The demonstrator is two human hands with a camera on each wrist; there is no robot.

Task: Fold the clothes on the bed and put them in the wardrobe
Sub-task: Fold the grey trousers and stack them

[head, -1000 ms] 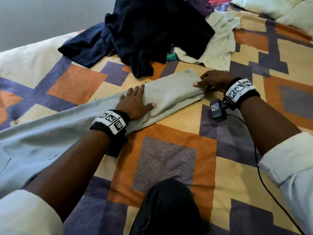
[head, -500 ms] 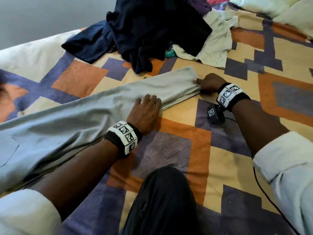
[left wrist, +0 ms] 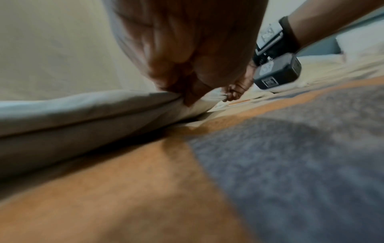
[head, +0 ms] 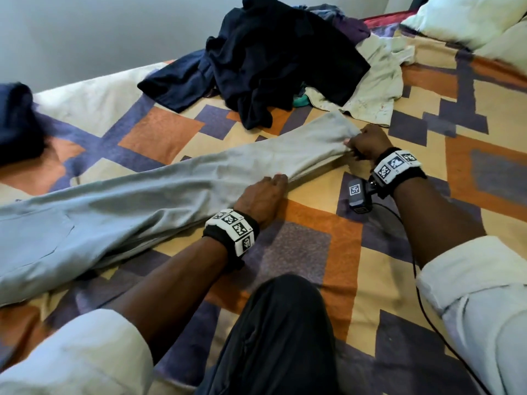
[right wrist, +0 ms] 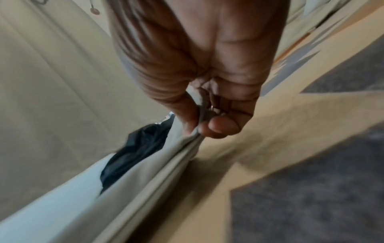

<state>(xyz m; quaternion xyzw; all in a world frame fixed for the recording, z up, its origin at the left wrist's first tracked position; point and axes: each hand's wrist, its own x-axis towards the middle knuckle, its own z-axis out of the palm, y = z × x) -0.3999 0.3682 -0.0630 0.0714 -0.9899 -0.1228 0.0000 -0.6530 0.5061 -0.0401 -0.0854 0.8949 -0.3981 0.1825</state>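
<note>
From the head camera, the grey trousers (head: 176,192) lie stretched across the patterned bed (head: 399,252), legs laid one on the other so that they can be folded lengthwise. The right hand (head: 368,142) pinches the hem end, likely to keep the cloth taut, while the left hand (head: 261,199) curls over the near edge midway along, probably to line up the layers. A heap of dark clothes (head: 279,58) and a pale shirt (head: 379,81) wait beyond, so much folding remains. A second ago the left hand lay flat on top of the leg; now it has slid to the edge and its grip holds the cloth. In the left wrist view, fingers (left wrist: 187,92) bunch the doubled edge of the trousers. In the right wrist view, thumb and fingers (right wrist: 220,125) clamp the stacked hems tightly.
</note>
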